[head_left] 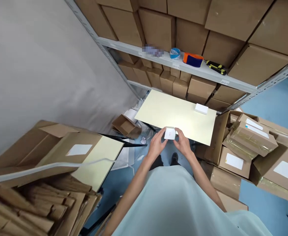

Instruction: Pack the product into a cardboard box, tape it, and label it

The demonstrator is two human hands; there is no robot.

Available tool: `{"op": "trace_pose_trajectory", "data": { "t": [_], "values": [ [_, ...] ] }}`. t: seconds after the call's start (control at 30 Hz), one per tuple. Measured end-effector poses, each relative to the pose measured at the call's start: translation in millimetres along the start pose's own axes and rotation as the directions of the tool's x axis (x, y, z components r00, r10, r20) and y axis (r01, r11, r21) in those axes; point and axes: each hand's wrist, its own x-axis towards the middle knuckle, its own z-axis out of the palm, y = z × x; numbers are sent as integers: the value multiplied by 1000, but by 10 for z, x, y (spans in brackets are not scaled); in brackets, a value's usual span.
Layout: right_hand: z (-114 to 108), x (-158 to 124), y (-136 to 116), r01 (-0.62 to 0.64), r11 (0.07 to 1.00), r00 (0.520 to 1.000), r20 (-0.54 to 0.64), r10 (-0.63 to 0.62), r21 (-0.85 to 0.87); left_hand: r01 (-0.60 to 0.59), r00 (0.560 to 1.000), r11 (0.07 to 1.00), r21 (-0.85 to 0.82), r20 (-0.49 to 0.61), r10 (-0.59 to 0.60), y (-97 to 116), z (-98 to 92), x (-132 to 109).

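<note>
A small white box [170, 133] with a faint mark on its top face is held between both my hands, over the near edge of the pale yellow table [167, 109]. My left hand [156, 143] grips its left side with thumb and fingers. On the opposite side, my right hand [182, 143] closes on it the same way. Another white box [201, 108], flat and oblong, lies towards the right end of the tabletop, apart from my hands.
Metal shelving [195, 70] full of cartons stands behind the table, with a tape roll [174, 53] and a black-yellow tool [216, 67] on it. An open carton of parcels [252, 134] is at right. Flattened cardboard [48, 206] is stacked left; an open small carton [126, 127] sits low.
</note>
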Motion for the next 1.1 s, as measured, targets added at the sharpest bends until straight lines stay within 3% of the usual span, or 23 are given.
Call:
{"op": "trace_pose_trajectory", "data": {
  "t": [0.17, 0.33, 0.5, 0.67, 0.87, 0.97, 1.1],
  "values": [
    [131, 654, 102, -86, 995, 996, -33, 88, 42, 45, 998, 995, -92, 53, -41, -230, 41, 639],
    [249, 1250, 139, -161, 987, 987, 5, 161, -12, 128, 989, 968, -215, 97, -109, -582, 60, 1171],
    [314, 1660, 103, -248, 963, 966, 50, 254, -102, 260, 956, 912, -318, 218, -196, -987, 6, 1602],
    [452, 1763, -38, -379, 919, 924, 6, 382, -112, 339, 907, 845, -414, 381, -178, -1379, 44, 1836],
    [800, 1870, -369, -595, 783, 795, -279, 539, -184, 406, 852, 855, -321, 471, -228, -1734, 167, 1993],
    [872, 2002, -402, -605, 758, 793, -267, 548, -244, 430, 821, 872, -234, 502, -270, -1872, 215, 2092],
    [725, 2166, -277, -589, 771, 807, -225, 546, -244, 400, 814, 901, -170, 517, -264, -1938, 256, 2208]
  ]
}}
